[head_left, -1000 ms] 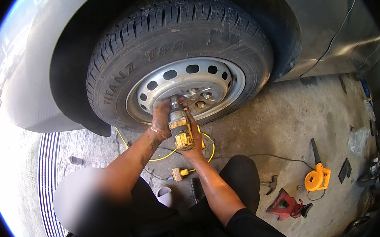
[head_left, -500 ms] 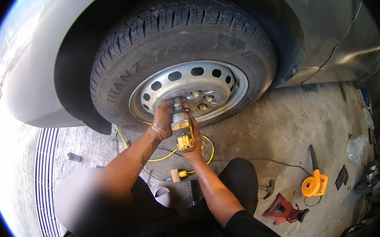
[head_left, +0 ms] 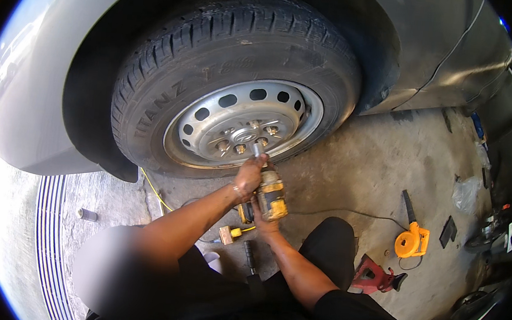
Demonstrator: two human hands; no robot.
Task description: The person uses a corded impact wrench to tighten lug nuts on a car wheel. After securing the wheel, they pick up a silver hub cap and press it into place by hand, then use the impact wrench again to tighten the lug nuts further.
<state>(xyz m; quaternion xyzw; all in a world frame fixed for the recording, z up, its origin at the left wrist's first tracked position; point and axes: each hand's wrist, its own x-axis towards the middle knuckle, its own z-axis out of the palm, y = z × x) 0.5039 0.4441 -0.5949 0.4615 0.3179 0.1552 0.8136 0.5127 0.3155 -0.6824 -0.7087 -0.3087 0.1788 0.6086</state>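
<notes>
A yellow and black impact wrench is in both my hands. My left hand is closed round its front end, just behind the silver socket. Lower down, my right hand wraps its handle, with part of the grip hidden. The socket points at a lower lug nut on the silver steel wheel; whether it touches the nut I cannot tell. Several other brassy lug nuts show round the hub. A black tire surrounds the wheel, under the grey fender of a vehicle.
On the concrete floor at right lie an orange blower, a red jack stand and a clear plastic bag. A yellow cord connector and a black-handled tool lie by my knees. A metal grate runs along the left.
The wrench has swung to the right and drawn back a little, carried by both hands. Its socket now shows near a lower lug nut. The whole view has shifted slightly.
</notes>
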